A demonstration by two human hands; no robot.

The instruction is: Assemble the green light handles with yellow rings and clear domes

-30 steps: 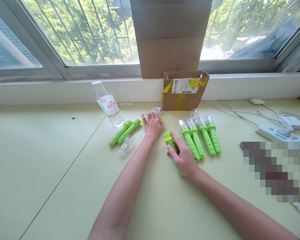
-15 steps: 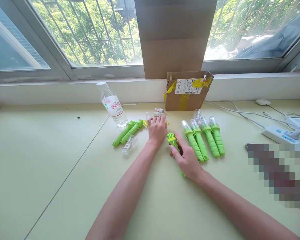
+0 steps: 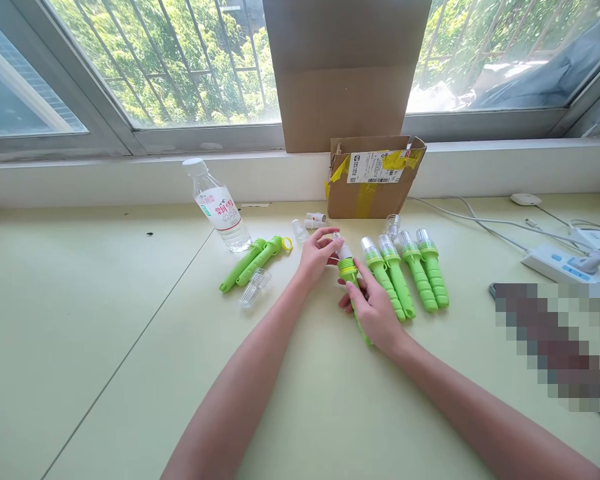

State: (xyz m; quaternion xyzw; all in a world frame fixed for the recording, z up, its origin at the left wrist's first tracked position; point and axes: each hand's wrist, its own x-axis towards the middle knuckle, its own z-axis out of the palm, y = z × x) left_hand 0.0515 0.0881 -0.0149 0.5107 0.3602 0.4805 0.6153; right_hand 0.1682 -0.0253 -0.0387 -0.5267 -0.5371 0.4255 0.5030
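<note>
My right hand [image 3: 379, 317] is wrapped round a green flashlight body [image 3: 348, 269], its threaded neck and yellow ring pointing up and away from me. At the open neck, my left hand [image 3: 316, 259] pinches a white light insert [image 3: 345, 250] with a clear tip; how deep it sits is hard to tell. Left of my hands lie two green flashlight bodies [image 3: 261, 261] without caps, a clear ribbed cap [image 3: 255, 288] and a loose yellow ring [image 3: 287, 245]. Beyond my left hand are more white inserts [image 3: 315, 222] and a clear-tipped piece [image 3: 299, 231].
Several green flashlights [image 3: 399, 283] with clear caps lie right of my hands, with another clear cap [image 3: 393, 225] behind them. A water bottle [image 3: 219, 210] and a cardboard box [image 3: 375, 180] stand near the window. Cables and a power strip [image 3: 555, 267] lie at the right.
My left hand has come back from the group of white inserts with one in its fingers and brought it to the neck of the green body. My right hand keeps its hold.
</note>
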